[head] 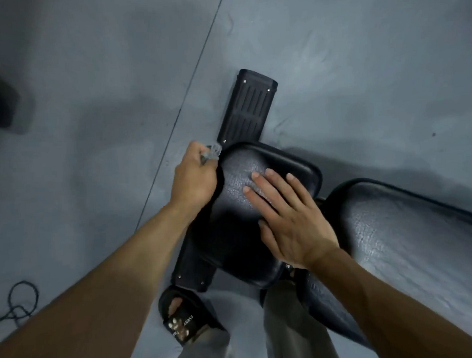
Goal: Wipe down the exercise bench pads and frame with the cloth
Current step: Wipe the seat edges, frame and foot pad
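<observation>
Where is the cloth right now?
In the head view, a small grey cloth is bunched in the left hand, at the far left edge of the seat pad, near the black foot plate.

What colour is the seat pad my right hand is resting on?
Black, with a textured surface: the seat pad under the right hand, seen in the head view.
</observation>
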Demonstrator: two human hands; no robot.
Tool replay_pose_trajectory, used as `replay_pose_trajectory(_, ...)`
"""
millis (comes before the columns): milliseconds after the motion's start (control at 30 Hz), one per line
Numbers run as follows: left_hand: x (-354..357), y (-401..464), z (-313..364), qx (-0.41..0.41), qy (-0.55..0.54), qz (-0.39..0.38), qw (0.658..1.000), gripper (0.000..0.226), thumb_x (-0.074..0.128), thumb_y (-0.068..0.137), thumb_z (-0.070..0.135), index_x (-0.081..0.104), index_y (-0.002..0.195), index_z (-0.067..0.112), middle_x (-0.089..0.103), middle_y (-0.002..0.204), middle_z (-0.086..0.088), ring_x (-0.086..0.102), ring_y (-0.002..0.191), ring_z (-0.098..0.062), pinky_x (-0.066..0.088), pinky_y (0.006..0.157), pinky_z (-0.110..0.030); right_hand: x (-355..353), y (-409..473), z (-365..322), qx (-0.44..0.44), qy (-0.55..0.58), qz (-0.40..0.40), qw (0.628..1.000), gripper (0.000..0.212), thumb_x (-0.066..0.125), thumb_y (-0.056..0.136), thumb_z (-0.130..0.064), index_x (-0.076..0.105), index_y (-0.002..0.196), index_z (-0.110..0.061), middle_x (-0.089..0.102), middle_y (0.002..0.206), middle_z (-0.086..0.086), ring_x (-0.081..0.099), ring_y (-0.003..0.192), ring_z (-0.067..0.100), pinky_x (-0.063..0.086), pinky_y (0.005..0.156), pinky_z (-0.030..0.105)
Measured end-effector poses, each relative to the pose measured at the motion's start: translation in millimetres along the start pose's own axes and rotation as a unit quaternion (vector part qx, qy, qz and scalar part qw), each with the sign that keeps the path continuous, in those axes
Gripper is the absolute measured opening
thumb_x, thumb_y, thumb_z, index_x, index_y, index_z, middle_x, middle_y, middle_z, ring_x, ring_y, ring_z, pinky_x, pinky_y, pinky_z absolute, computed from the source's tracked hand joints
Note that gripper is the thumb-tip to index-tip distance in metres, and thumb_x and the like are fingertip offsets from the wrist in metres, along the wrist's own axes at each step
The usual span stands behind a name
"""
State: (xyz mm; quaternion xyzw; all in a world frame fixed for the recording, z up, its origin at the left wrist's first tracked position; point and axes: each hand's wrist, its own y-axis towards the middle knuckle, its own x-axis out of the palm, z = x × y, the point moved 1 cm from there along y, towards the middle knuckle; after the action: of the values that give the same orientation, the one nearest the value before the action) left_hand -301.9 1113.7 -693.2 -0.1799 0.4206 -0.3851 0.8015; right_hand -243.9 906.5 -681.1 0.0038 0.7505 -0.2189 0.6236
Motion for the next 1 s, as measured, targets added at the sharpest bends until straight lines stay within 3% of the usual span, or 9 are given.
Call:
replay_pose_trajectory(133,12.4,16.0,37.4,0.096,0.08,-0.047,0.991,0.009,0.051,0.103,0.021,0.048,0.095,0.02,0.057,0.074,0.006,0.051,0.066,-0.003,0.032,0.057,-0.027,-0.2,-1.2,3.7,-0.01,0.023,0.001,1.0,0.067,0.041,0.099,-0.039,0.028,0.16,-0.016,0.02,0.169,0.01,0.009,0.157,0.031,0.008,0.127,0.049)
replay_pose_trajectory(167,9.0,14.7,36.5,0.1,0.095,-0.051,0.989,0.01,0.051,0.103,0.023,0.047,0.095,0.021,0.059,0.074,0.005,0.052,0.067,-0.003,0.035,0.057,-0.024,-0.7,-1.9,4.3,-0.012,0.03,0.001,0.999,0.067,0.041,0.099,-0.04,0.028,0.16,-0.015,0.019,0.169,0.01,0.009,0.157,0.031,0.008,0.127,0.049)
replay_pose_trajectory(333,2.0,18.0,42.8,0.034,0.143,-0.047,0.988,0.007,0.053,0.1,0.021,0.051,0.094,0.022,0.062,0.078,-0.003,0.059,0.08,-0.027,0.043,0.074,-0.041,0.3,-3.2,7.3,-0.018,0.066,0.003,0.998,0.067,0.039,0.101,-0.041,0.025,0.161,-0.014,0.015,0.17,0.01,0.006,0.157,0.03,0.007,0.127,0.048)
replay_pose_trajectory(433,21.0,7.8,74.5,0.094,0.163,-0.084,0.979,0.006,0.054,0.102,0.022,0.053,0.096,0.023,0.068,0.089,-0.001,0.064,0.087,-0.024,0.048,0.082,-0.041,-3.1,-3.7,10.5,-0.019,0.104,0.01,0.994,0.067,0.046,0.099,-0.041,0.03,0.159,-0.014,0.02,0.168,0.009,0.009,0.157,0.029,0.005,0.127,0.045)
replay_pose_trajectory(567,55.3,-11.2,102.2,0.207,0.267,-0.218,0.916,0.005,0.049,0.105,0.027,0.048,0.101,0.03,0.073,0.096,-0.001,0.067,0.086,-0.023,0.052,0.079,-0.044,-8.7,-7.2,25.2,-0.039,0.148,0.018,0.988,0.061,0.051,0.092,-0.036,0.05,0.149,-0.014,0.044,0.156,0.01,0.03,0.15,0.028,0.004,0.126,0.041)
replay_pose_trajectory(700,47.1,8.9,106.9,0.163,0.324,-0.177,0.915,0.008,0.047,0.105,0.022,0.046,0.098,0.025,0.067,0.084,-0.009,0.063,0.081,-0.031,0.044,0.065,-0.04,-13.1,-29.6,50.0,-0.069,0.137,0.003,0.988,0.061,0.043,0.093,-0.036,0.049,0.15,-0.016,0.034,0.164,0.008,0.024,0.154,0.024,0.002,0.125,0.041)
replay_pose_trajectory(800,50.3,4.0,109.8,0.103,0.299,-0.138,0.939,0.007,0.047,0.104,0.02,0.049,0.098,0.022,0.064,0.078,-0.008,0.063,0.076,-0.033,0.043,0.059,-0.035,-15.0,-57.1,72.3,-0.033,0.155,0.011,0.987,0.061,0.051,0.091,-0.033,0.05,0.15,-0.016,0.033,0.164,0.007,0.024,0.154,0.024,0.009,0.125,0.044)
replay_pose_trajectory(900,73.3,-21.7,120.0,0.187,0.311,-0.223,0.905,0.001,0.05,0.104,0.026,0.05,0.105,0.026,0.071,0.096,-0.002,0.066,0.083,-0.024,0.052,0.073,-0.041,-18.4,-98.0,101.5,0.017,0.17,0.022,0.985,0.061,0.052,0.088,-0.027,0.053,0.147,-0.01,0.037,0.162,0.009,0.025,0.154,0.026,0.015,0.125,0.044)
replay_pose_trajectory(1000,66.1,-12.9,130.9,0.203,0.359,-0.256,0.874,0.007,0.049,0.107,0.028,0.05,0.107,0.021,0.059,0.074,0.004,0.057,0.065,-0.018,0.041,0.057,-0.036,-27.5,-149.5,137.5,0.085,0.183,0.036,0.979,0.061,0.047,0.088,-0.024,0.053,0.147,-0.014,0.032,0.164,0.006,0.022,0.155,0.026,0.021,0.124,0.051)
